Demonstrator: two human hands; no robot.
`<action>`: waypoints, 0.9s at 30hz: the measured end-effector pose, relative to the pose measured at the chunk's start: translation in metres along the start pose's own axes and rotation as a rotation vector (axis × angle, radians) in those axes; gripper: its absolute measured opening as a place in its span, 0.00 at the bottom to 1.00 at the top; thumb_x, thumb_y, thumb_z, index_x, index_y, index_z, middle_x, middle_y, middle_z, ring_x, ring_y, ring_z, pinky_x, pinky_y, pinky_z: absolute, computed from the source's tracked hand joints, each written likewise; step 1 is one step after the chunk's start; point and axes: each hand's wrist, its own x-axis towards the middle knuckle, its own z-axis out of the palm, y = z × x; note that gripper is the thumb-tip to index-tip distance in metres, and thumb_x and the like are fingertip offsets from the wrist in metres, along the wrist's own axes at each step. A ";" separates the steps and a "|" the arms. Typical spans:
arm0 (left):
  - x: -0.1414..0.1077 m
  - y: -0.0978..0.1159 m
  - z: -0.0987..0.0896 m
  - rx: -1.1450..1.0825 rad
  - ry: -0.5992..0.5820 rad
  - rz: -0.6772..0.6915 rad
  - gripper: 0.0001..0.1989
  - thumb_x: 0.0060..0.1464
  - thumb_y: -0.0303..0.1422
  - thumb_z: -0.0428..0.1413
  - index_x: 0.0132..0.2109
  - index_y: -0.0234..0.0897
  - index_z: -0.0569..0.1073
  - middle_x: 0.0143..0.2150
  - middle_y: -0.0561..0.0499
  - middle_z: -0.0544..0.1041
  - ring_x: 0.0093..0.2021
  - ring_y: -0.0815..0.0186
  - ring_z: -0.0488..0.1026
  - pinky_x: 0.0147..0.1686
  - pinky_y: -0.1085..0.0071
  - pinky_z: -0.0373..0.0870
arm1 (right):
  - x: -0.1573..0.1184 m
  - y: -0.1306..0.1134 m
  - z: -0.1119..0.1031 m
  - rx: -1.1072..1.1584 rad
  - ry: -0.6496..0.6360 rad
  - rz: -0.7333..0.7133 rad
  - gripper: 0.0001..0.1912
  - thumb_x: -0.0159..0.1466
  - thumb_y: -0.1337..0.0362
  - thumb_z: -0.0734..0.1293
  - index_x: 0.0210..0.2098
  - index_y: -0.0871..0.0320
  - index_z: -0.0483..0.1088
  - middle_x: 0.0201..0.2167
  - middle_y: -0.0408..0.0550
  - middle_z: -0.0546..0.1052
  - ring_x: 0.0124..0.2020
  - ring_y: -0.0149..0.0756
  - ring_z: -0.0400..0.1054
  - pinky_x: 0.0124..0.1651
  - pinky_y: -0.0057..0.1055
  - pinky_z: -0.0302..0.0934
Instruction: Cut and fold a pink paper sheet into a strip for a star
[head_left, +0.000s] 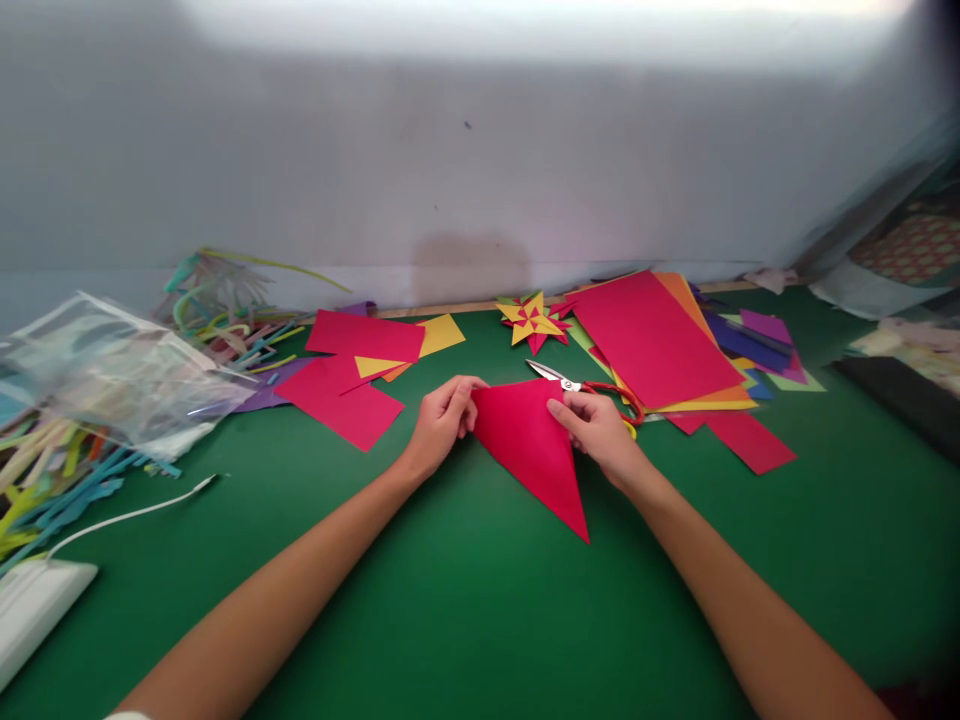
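A folded red sheet of paper (529,435) is held up over the green table, one sharp corner pointing down toward me. My left hand (444,420) pinches its upper left corner. At the upper right edge, my right hand (596,428) grips the paper between thumb and fingers. Just behind the right hand lies a pair of scissors (568,385) with red and yellow handles, its blades pointing left. Part of the handles is hidden by that hand. Farther back sits a folded red and yellow paper star (534,320).
Red paper pieces (352,400) lie to the left, and a stack of coloured sheets (660,340) to the right. A clear plastic bag (112,370) and paper strips (67,490) fill the far left, near a white device (45,610) with a cable. The wall bounds the table behind.
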 end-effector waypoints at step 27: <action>-0.010 0.023 0.017 0.856 -0.775 0.604 0.22 0.74 0.40 0.50 0.71 0.46 0.69 0.75 0.47 0.65 0.78 0.51 0.57 0.76 0.48 0.51 | 0.017 0.009 -0.026 0.046 0.330 -0.140 0.19 0.63 0.50 0.75 0.49 0.53 0.76 0.48 0.52 0.81 0.45 0.43 0.75 0.44 0.36 0.71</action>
